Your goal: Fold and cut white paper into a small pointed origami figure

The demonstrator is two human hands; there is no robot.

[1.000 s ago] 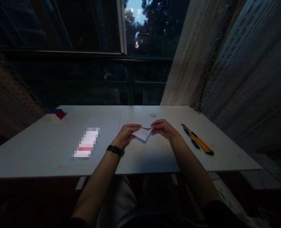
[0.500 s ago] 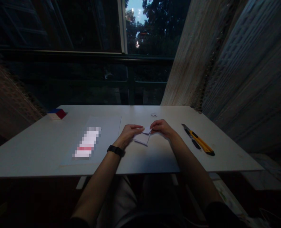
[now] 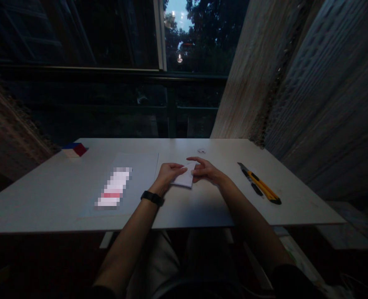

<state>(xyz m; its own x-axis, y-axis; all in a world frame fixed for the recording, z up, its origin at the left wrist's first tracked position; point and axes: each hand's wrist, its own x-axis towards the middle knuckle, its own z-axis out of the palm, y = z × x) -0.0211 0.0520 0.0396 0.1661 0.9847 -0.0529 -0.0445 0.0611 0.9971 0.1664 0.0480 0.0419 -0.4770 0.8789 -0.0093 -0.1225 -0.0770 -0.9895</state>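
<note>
A small folded piece of white paper [image 3: 184, 179] is between my hands, over the middle of the table. My left hand [image 3: 169, 173] pinches its left side, thumb on top. On the other side my right hand [image 3: 207, 171] has its thumb at the paper's right edge, with the index finger stretched out behind the far corner; its other fingers are partly hidden by the paper. A dark band [image 3: 152, 197] circles my left wrist.
The white table [image 3: 202, 209] stands before a window. Paper sheets [image 3: 140, 182], partly blurred out, lie to the left, and a red, blue and white cube [image 3: 74, 150] sits farther left. To the right are a yellow utility knife [image 3: 263, 187] and a smaller dark knife [image 3: 252, 182]. A small thin object [image 3: 201, 151] lies behind.
The raised flap of the paper now lies flatter, and the paper has shifted slightly left. My right index finger has stretched out to the left behind it.
</note>
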